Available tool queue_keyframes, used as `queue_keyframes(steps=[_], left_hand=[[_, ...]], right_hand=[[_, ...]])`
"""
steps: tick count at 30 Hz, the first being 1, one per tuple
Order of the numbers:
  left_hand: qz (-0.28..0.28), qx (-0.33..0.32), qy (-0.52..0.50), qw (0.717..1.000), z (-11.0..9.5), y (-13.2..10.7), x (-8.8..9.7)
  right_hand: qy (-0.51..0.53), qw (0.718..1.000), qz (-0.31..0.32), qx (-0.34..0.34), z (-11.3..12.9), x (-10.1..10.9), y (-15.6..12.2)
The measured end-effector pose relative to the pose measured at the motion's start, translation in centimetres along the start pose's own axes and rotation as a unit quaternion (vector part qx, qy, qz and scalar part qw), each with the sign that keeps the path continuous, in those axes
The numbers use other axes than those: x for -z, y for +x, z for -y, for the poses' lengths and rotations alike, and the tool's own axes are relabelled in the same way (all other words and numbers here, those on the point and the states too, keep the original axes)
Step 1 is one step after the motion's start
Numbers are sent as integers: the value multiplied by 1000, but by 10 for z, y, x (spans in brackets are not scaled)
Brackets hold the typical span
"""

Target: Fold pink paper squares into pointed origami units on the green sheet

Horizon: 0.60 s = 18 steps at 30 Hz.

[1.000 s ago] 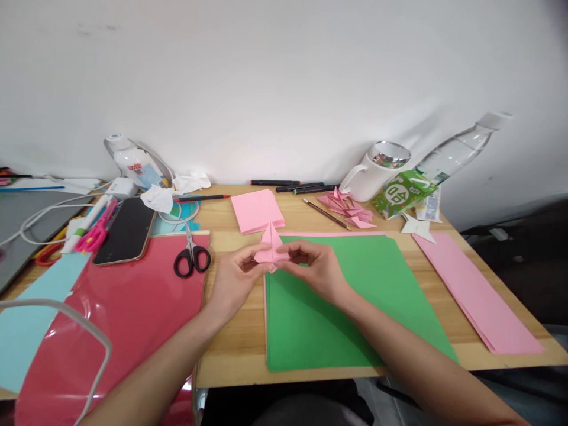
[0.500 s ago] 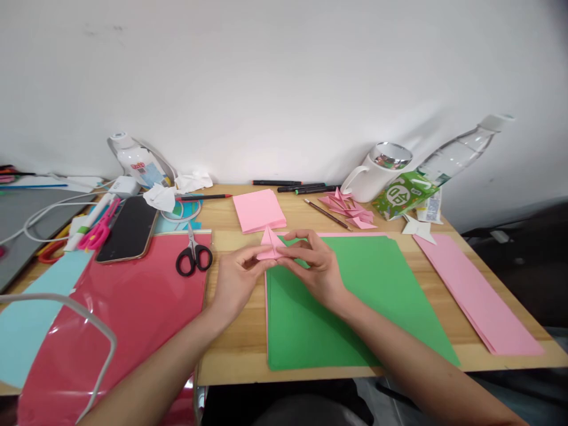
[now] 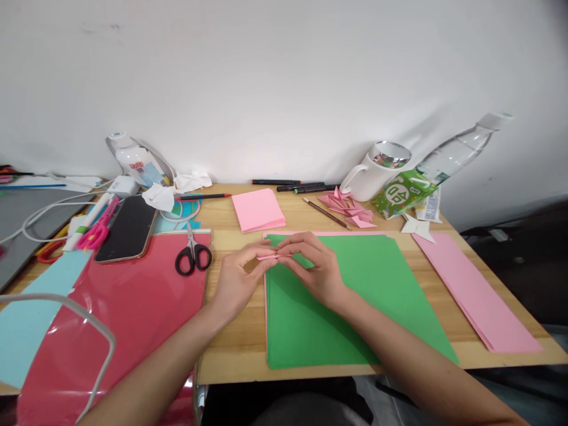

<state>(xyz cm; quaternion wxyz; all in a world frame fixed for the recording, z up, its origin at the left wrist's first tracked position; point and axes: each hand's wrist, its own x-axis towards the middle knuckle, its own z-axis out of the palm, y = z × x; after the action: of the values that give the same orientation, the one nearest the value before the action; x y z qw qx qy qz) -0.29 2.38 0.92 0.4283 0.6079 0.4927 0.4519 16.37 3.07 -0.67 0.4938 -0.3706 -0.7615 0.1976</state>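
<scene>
Between my two hands is a small folded piece of pink paper [image 3: 267, 257], seen nearly edge-on as a thin strip, with most of it covered by fingers. My left hand [image 3: 237, 276] pinches its left end between thumb and fingers. On the other side my right hand [image 3: 316, 264] is closed on the right part, fingertips close to those of the left. Both hands are above the left edge of a green paper stack [image 3: 355, 313]. Just beyond them lies a stack of pink square sheets [image 3: 258, 210].
Black-handled scissors [image 3: 193, 255] lie on a red plastic folder [image 3: 133, 290] at left, near a phone [image 3: 127, 229]. Folded pink pieces [image 3: 346, 207], a pencil [image 3: 327, 213], a white mug [image 3: 373, 174] and a clear bottle [image 3: 461, 151] are back right. Long pink sheets [image 3: 477, 290] lie right.
The pink paper's upright pointed flap no longer shows; the piece now appears as a flat thin strip. My right fingers have moved slightly left, nearer the left fingertips.
</scene>
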Motion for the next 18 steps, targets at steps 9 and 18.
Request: queue_keyframes(steps=[9,18], left_hand=[[-15,82,-86,993,-9,1,1],[-2,96,-90,991,-12,1,2]], right_hand=[[89,989,-36,-110,3,-1,-2],[148,975,-62,-157,3,0,1]])
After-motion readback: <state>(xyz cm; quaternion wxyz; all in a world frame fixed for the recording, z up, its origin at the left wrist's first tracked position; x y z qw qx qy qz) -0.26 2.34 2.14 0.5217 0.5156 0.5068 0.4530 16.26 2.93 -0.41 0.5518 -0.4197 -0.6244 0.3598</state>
